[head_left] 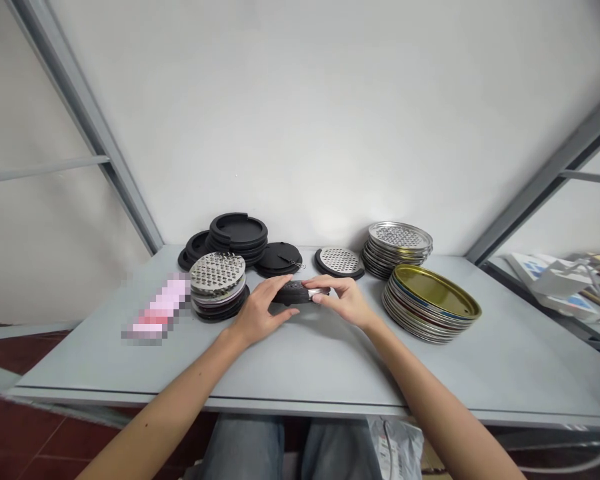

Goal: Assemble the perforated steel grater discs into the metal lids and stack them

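Note:
Between my hands, just above the shelf, is a round grater (294,292) with a thick black rim and a silvery edge on its right side. My left hand (261,308) curls around its left side, fingers on top and thumb at the near side. The silvery edge is pinched by the fingers and thumb of my right hand (346,300). Close to my left hand stands a stack of round metal grater plates (218,272) on black rings. Behind my hands lie a black disc (280,257) and a perforated metal plate in a black rim (339,261).
Black round holders (237,233) are stacked at the back left. On the right stand stacked silver grater discs (400,237) and stacked gold-topped metal lids (437,290). A blurred pink item (160,310) lies left on the grey shelf (300,373). Metal posts (87,127) frame it.

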Action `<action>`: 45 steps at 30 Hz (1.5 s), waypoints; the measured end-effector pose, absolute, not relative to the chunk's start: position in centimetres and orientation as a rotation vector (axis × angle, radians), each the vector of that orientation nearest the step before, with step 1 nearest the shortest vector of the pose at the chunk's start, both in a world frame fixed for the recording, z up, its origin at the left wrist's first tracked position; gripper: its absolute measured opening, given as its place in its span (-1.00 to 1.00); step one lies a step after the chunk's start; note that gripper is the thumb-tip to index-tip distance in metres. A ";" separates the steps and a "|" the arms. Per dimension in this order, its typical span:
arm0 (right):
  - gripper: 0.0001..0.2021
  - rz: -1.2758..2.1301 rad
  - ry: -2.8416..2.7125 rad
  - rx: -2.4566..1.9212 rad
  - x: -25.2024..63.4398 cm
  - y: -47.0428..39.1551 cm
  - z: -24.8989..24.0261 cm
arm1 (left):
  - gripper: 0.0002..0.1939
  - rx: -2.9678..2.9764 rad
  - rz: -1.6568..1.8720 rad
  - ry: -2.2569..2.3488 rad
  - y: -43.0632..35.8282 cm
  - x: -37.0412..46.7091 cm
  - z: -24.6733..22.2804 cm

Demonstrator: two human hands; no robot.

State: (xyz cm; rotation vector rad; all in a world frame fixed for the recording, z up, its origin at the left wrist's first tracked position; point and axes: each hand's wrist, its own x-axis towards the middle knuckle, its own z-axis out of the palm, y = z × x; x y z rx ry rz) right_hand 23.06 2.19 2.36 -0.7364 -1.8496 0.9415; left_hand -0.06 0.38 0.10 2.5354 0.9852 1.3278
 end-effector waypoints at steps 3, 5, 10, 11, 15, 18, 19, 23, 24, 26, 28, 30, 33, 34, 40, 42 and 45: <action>-0.78 0.945 -1.865 -0.713 23.0 2.1 2.3 | -0.47 2.563 1.276 0.917 0.6 -0.2 0.0; -0.78 0.942 -1.866 -0.708 23.1 2.2 2.2 | -0.55 2.571 1.266 0.899 0.8 -0.3 -0.1; -0.78 0.944 -1.878 -0.683 23.4 2.5 2.3 | -0.55 2.589 1.271 0.901 0.8 -0.3 -0.2; -0.78 0.951 -1.880 -0.674 23.5 2.6 2.4 | -0.54 2.591 1.272 0.895 0.8 -0.2 -0.2; -0.77 0.977 -1.879 -0.653 23.7 2.7 2.5 | -0.52 2.588 1.273 0.856 0.8 -0.1 -0.2; -0.76 0.985 -1.881 -0.647 23.9 2.8 2.5 | -0.53 2.562 1.285 0.828 0.8 0.0 -0.3; -0.76 0.988 -1.882 -0.644 23.9 2.8 2.5 | -0.53 2.554 1.288 0.819 0.7 0.0 -0.3; -0.76 1.004 -1.893 -0.655 24.1 2.7 2.8 | -0.54 2.554 1.283 0.778 0.5 0.1 0.0; -0.76 1.003 -1.893 -0.666 24.3 2.7 2.9 | -0.55 2.556 1.287 0.768 0.5 0.0 0.1; -0.76 0.988 -1.884 -0.698 24.7 2.7 3.2 | -0.56 2.544 1.318 0.766 0.4 -0.1 0.3; -0.77 0.966 -1.854 -0.749 25.5 2.9 3.4 | -0.56 2.497 1.364 0.806 0.4 -0.2 0.3; -0.78 0.962 -1.775 -0.800 26.3 3.2 3.3 | -0.57 2.432 1.390 0.855 0.3 -0.3 0.2; -0.75 1.004 -1.512 -0.798 27.2 3.9 2.9 | -0.60 2.348 1.401 0.903 0.1 -0.3 -0.1; -0.73 1.025 -1.418 -0.779 27.4 4.1 2.7 | -0.61 2.326 1.411 0.917 0.1 -0.3 -0.1; -0.69 1.021 -1.172 -0.707 27.8 4.8 2.2 | -0.67 2.262 1.602 0.994 0.0 -0.5 -0.3; -0.66 0.946 -1.135 -0.740 27.9 5.0 2.3 | -0.69 2.252 1.649 0.982 0.1 -0.6 -0.5; -0.65 0.841 -1.057 -0.788 27.9 5.1 2.4 | -0.69 2.218 1.740 0.958 0.1 -0.6 -0.8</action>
